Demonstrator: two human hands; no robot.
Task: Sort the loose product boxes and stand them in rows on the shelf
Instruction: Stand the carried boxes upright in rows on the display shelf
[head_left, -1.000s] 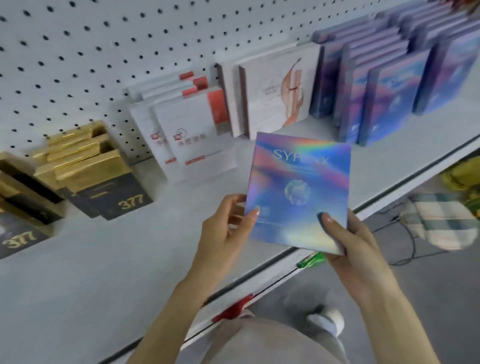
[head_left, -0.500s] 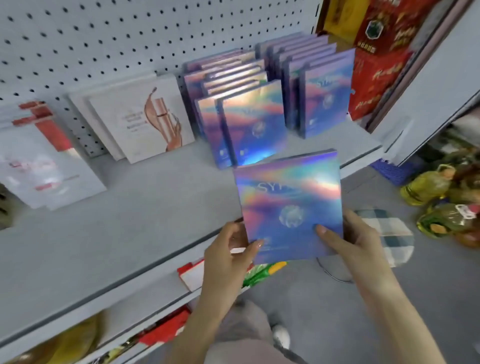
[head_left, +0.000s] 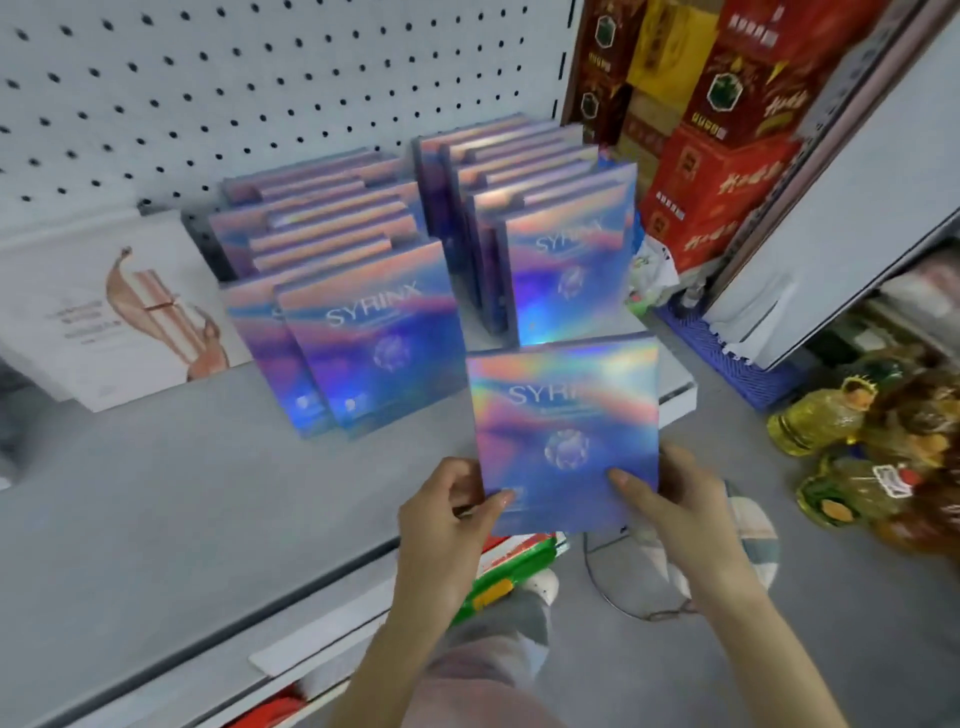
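Note:
I hold a holographic blue-purple SYRINX box (head_left: 563, 415) upright over the front right part of the grey shelf (head_left: 182, 519). My left hand (head_left: 447, 525) pinches its lower left corner. My right hand (head_left: 675, 509) grips its lower right edge, thumb on the front face. Just behind it stand two rows of the same boxes: the left row (head_left: 374, 332) and the right row (head_left: 566, 270), both reaching back to the pegboard.
White boxes with a copper swirl print (head_left: 124, 312) lean at the left. The perforated back wall (head_left: 260, 88) closes the rear. Red cartons (head_left: 717, 171) are stacked past the shelf's right end. Yellow oil bottles (head_left: 831, 421) and a blue basket (head_left: 727, 358) lie on the floor.
The view has swung right along the shelf, from the gold and white boxes to the holographic rows. Both hands carried the box rightward, closer to the right row.

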